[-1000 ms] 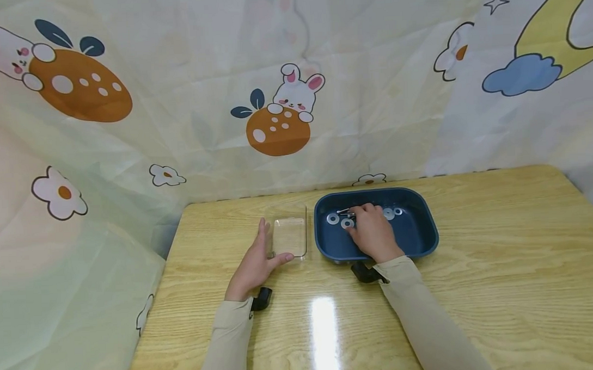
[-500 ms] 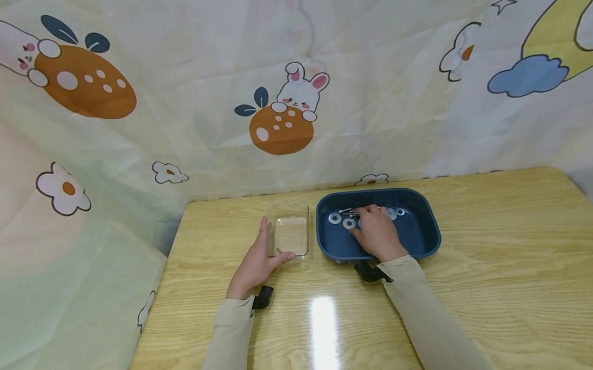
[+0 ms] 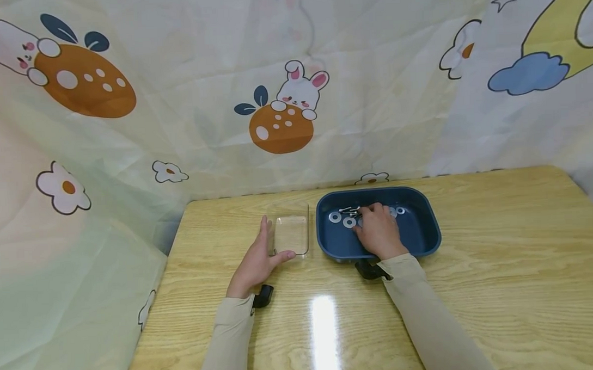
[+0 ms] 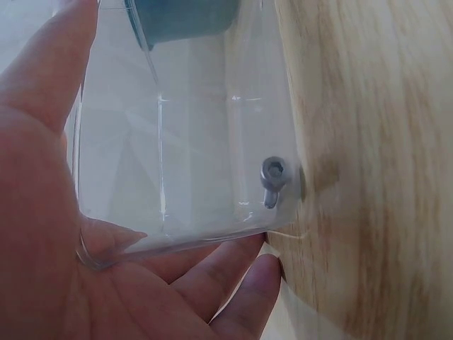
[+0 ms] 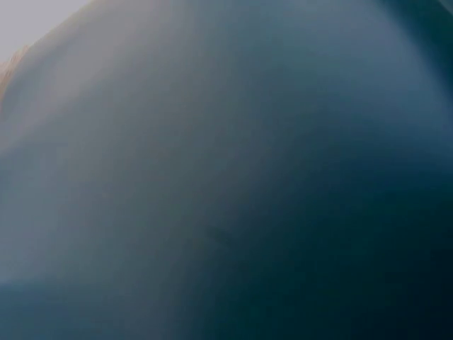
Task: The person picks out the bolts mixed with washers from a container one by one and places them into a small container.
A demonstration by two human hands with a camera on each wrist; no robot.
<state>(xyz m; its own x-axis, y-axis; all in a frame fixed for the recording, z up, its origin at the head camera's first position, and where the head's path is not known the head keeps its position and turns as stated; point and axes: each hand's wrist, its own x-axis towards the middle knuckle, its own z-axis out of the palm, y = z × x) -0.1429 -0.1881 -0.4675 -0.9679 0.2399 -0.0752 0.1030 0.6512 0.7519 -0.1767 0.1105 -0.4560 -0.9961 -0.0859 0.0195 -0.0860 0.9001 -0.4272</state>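
My left hand (image 3: pixel 252 265) lies against a clear plastic box (image 3: pixel 291 234), its thumb along the near side and its fingers along the left side. In the left wrist view, a hex socket screw (image 4: pixel 273 173) lies inside the box. My right hand (image 3: pixel 379 232) reaches into a dark blue tray (image 3: pixel 418 238) with bent fingers. Several screws (image 3: pixel 347 210) sit by its fingertips, among flat metal washers (image 3: pixel 334 217). Whether the fingertips pinch a screw is hidden. The right wrist view shows only a blurred blue surface (image 5: pixel 212 177).
Box and tray stand side by side near the back edge of a wooden table (image 3: pixel 499 243). Behind it hangs a patterned cloth (image 3: pixel 381 95). A black wrist camera (image 3: pixel 368 270) sits below the right hand, against the tray's near side.
The right hand's fingertips have shifted slightly right within the tray, showing more of the screws. The left hand stays at the box.
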